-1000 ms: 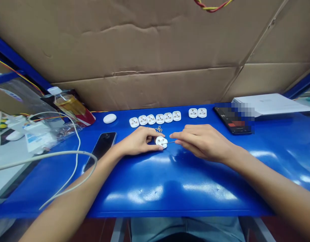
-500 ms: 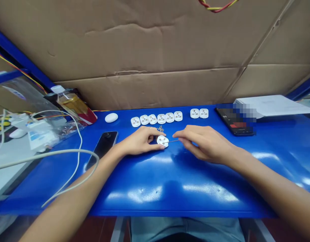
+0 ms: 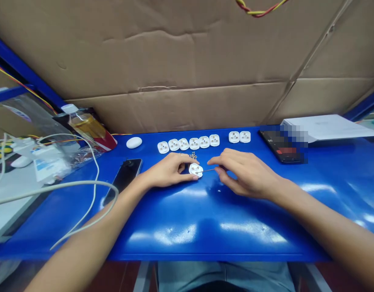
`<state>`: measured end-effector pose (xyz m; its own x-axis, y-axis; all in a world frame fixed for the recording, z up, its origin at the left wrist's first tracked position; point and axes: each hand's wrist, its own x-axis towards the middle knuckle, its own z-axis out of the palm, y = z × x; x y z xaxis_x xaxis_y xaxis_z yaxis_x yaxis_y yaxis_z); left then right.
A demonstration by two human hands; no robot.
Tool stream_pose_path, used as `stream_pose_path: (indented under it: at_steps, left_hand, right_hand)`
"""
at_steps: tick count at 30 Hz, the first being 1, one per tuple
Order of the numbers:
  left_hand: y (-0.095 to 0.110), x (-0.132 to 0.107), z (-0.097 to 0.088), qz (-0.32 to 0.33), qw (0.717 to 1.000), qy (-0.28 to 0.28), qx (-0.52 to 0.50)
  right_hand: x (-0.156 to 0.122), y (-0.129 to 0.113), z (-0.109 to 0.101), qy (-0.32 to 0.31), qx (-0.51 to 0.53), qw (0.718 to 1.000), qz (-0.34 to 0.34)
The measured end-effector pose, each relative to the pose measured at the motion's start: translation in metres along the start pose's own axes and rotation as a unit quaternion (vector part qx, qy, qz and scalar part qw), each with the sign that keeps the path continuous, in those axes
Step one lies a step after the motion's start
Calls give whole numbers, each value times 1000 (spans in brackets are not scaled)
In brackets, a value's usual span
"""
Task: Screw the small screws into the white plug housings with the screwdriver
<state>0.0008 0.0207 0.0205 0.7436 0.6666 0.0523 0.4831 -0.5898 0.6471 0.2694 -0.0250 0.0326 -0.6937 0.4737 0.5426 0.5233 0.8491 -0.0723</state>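
My left hand (image 3: 167, 169) rests on the blue table, thumb and forefinger closed about a white plug housing (image 3: 192, 171) with metal parts inside. In my right hand (image 3: 246, 172) is a thin screwdriver (image 3: 208, 170), held level between thumb and fingers. Its tip reaches into the housing at a metal fitting; the handle is hidden by the hand. Small brass-coloured screws (image 3: 193, 155) lie in a loose pile just behind the housing. Farther back stands a row of similar white plug housings (image 3: 194, 143), open side up, with a separate pair (image 3: 234, 137) to their right.
A white oval object (image 3: 134, 142) and a dark phone (image 3: 126, 174) lie left. At the right, another phone (image 3: 280, 150) sits beside a white box (image 3: 327, 125). A bottle (image 3: 86, 125) leans at back left. A white cable (image 3: 95, 182) loops near my left forearm. Cardboard (image 3: 181, 61) walls the back.
My right thumb and fingers have shifted slightly around the screwdriver, whose tip stays in the housing. My left hand keeps its place. The whole view has moved very slightly.
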Motion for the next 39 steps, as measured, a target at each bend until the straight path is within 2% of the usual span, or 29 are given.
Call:
stream_pose_path:
  at_steps: [4, 7, 10, 12, 16, 22, 27, 30, 33, 36, 39]
  left_hand:
    - [1, 0, 0, 2, 1000, -6, -3]
    - [3, 0, -1, 0, 1000, -2, -3]
    - [4, 0, -1, -5, 1000, -9, 1]
    - [5, 0, -2, 1, 1000, -15, 2]
    - [6, 0, -3, 12, 1000, -17, 5]
    - [6, 0, -3, 9, 1000, -17, 7]
    - [6, 0, -2, 1, 1000, -17, 4]
    - [5, 0, -1, 5, 1000, -17, 3]
    - [3, 0, -1, 13, 1000, -9, 6]
    - [2, -1, 0, 12, 1000, -7, 5]
    - [2, -1, 0, 7, 1000, -12, 2]
  right_hand:
    - [2, -2, -2, 9, 30, 999, -9]
    - [0, 0, 0, -2, 11, 1000, 9]
    - [-2, 2, 2, 14, -1, 1000, 11]
    - [-1, 1, 2, 26, 13, 1000, 0]
    - [0, -2, -1, 10, 47, 999, 3]
    - [-4, 3, 0, 3, -45, 999, 3]
    - [0, -1, -2, 11, 17, 1000, -24]
    - [-1, -2, -3, 0, 26, 1000, 3]
    - [-2, -1, -1, 6, -20, 999, 25]
    - [-2, -1, 0, 26, -10, 1000, -14]
    - [0, -2, -2, 13, 28, 999, -30]
